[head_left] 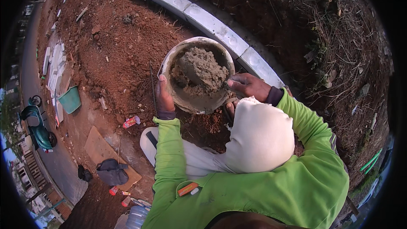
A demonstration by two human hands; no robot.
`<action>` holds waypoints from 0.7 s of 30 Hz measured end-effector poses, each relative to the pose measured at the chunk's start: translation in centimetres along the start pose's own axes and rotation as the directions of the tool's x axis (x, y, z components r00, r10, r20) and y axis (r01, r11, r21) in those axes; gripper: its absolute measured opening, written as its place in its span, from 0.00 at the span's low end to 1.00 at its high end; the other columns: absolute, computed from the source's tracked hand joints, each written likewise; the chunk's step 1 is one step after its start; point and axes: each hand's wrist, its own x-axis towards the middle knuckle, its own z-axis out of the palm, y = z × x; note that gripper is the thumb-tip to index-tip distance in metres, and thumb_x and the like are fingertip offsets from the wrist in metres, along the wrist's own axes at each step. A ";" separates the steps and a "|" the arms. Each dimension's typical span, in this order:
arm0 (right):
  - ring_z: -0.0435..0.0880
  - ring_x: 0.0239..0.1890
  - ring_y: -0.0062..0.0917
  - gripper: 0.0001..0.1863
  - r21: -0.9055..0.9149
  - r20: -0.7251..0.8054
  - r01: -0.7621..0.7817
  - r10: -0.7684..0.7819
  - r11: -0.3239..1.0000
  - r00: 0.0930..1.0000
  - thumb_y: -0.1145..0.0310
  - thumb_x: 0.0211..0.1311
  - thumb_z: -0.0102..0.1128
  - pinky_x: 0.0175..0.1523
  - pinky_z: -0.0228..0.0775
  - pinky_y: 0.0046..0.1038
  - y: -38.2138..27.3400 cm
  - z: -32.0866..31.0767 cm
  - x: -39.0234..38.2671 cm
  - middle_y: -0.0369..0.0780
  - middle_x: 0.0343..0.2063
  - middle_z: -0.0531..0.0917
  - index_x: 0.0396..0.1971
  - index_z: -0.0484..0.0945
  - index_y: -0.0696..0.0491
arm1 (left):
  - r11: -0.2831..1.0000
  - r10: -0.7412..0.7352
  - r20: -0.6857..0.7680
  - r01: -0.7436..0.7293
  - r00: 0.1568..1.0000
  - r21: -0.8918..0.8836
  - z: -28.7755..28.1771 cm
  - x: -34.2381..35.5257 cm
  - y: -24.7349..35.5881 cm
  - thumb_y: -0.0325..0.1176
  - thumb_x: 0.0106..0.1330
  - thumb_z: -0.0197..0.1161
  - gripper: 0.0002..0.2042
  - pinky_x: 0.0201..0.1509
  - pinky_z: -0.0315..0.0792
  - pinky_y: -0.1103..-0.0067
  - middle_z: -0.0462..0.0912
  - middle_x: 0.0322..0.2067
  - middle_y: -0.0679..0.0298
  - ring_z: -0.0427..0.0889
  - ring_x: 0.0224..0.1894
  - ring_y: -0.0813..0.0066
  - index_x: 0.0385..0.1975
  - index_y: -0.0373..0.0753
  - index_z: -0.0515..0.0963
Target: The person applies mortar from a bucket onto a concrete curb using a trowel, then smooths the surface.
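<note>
A round, pale bucket [171, 56] with a mortar-smeared wall stands in front of me on the soil. Inside it lies a heap of wet grey-brown mortar [201, 70]. My left hand [165, 96] grips the bucket's left side, thumb up along the rim, its other fingers mostly hidden. At the opposite rim, my right hand [251, 86] is closed on the edge with its thumb on top. A thin dark rod [151, 80] stands out beside my left hand; its lower end is hidden. My knee in pale trousers [263, 138] is bent just below the right hand.
A row of concrete kerb blocks [212, 25] curves past the bucket's far side. Reddish loose soil [114, 38] spreads left, with a green tub [70, 99], a board [99, 144], a dark bag [112, 172] and a red wrapper [131, 121]. A green scooter [38, 123] stands on the road.
</note>
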 end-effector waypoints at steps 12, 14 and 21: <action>0.84 0.47 0.51 0.20 -0.466 -0.618 -0.264 -0.097 0.844 0.780 0.56 0.63 0.53 0.54 0.75 0.46 -8.0 -13.8 26.3 0.54 0.43 0.85 0.41 0.81 0.57 | 0.995 -0.089 -0.096 0.093 0.991 0.046 0.4 -1.0 1.4 0.52 0.79 0.42 0.30 0.64 0.65 0.74 0.78 0.55 0.53 0.75 0.57 0.68 0.57 0.24 0.73; 0.83 0.53 0.47 0.21 -0.535 -0.626 -0.371 -0.062 0.759 0.777 0.59 0.58 0.57 0.59 0.75 0.40 -8.4 -17.6 32.3 0.52 0.47 0.84 0.46 0.83 0.57 | 0.998 -0.051 -0.112 0.046 0.992 -0.051 1.7 -0.5 1.0 0.52 0.79 0.42 0.30 0.62 0.66 0.74 0.79 0.54 0.53 0.76 0.55 0.68 0.56 0.25 0.74; 0.83 0.47 0.51 0.19 -0.608 -0.594 -0.300 -0.170 0.735 0.786 0.64 0.61 0.51 0.54 0.76 0.46 -5.2 -12.3 22.0 0.54 0.41 0.85 0.48 0.77 0.57 | 0.993 -0.059 -0.095 0.068 0.994 0.094 -0.1 -1.7 2.0 0.52 0.78 0.45 0.30 0.60 0.67 0.74 0.79 0.52 0.55 0.76 0.53 0.70 0.57 0.27 0.74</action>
